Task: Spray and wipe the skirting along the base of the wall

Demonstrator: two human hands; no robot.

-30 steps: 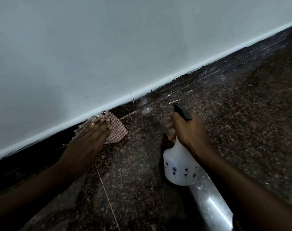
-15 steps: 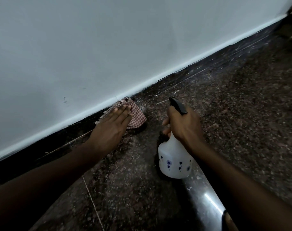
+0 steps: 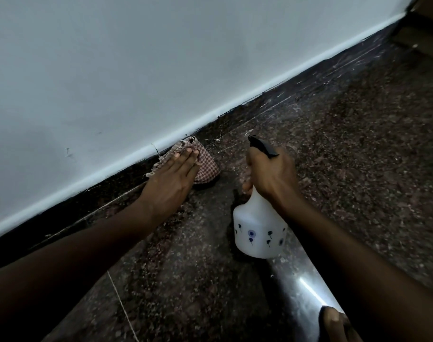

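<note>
A dark granite skirting (image 3: 279, 95) runs along the base of the white wall (image 3: 136, 70), rising to the right. My left hand (image 3: 171, 178) lies flat with straight fingers on a red-and-white checked cloth (image 3: 206, 164), pressing it against the skirting. My right hand (image 3: 269, 174) grips the neck of a white spray bottle (image 3: 258, 230) with small blue flowers. The bottle's black nozzle (image 3: 262, 145) points up and left toward the skirting. The bottle's base is at or just above the floor.
Speckled dark granite floor (image 3: 358, 156) spreads to the right and toward me, with a thin grout line (image 3: 122, 307) at lower left. A bare knee or foot (image 3: 336, 324) shows at the bottom right. A brown step or door frame (image 3: 422, 25) stands at the top right corner.
My left hand has slid the cloth to the right along the skirting. My right hand and the bottle have kept their place beside it, moving along with the view.
</note>
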